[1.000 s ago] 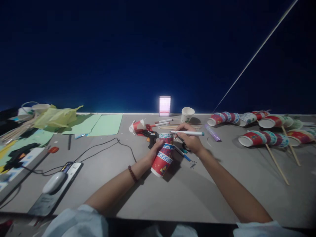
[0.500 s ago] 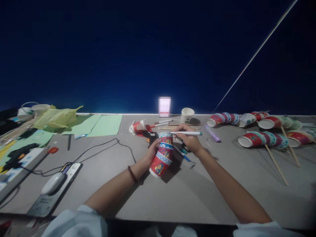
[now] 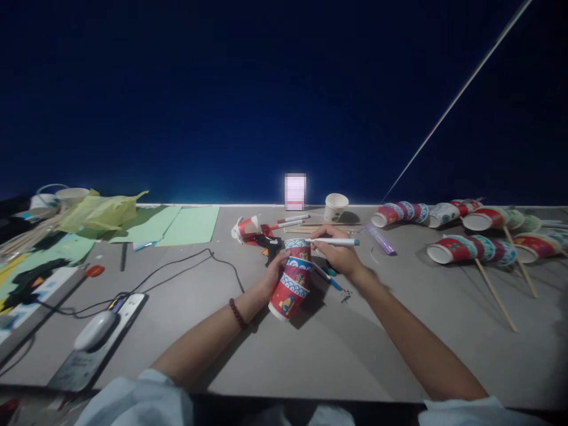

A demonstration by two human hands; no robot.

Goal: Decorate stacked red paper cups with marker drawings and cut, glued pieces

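Dark blue wall fills everything beyond the fingers, above a grey table [image 3: 310, 355]. Well left of the left fingers lie green paper sheets [image 3: 186, 225], and nearer the body a white power strip [image 3: 102, 331] with its black cable. Well right of the right fingers lie rows of patterned cups [image 3: 470, 248] on their sides, some with wooden sticks.

Between both hands is a stack of paper cups [image 3: 293, 278], red and blue, tilted with its open mouth towards the person. The left hand [image 3: 275, 275] has its fingers wrapped around the stack's left side. The right hand [image 3: 339, 257] pinches a white marker [image 3: 332, 241], held almost level, one end at the stack's far end.

A black glue gun [image 3: 266, 244] lies just beyond the left fingers. A white cup [image 3: 336, 207] stands beyond the right fingers.
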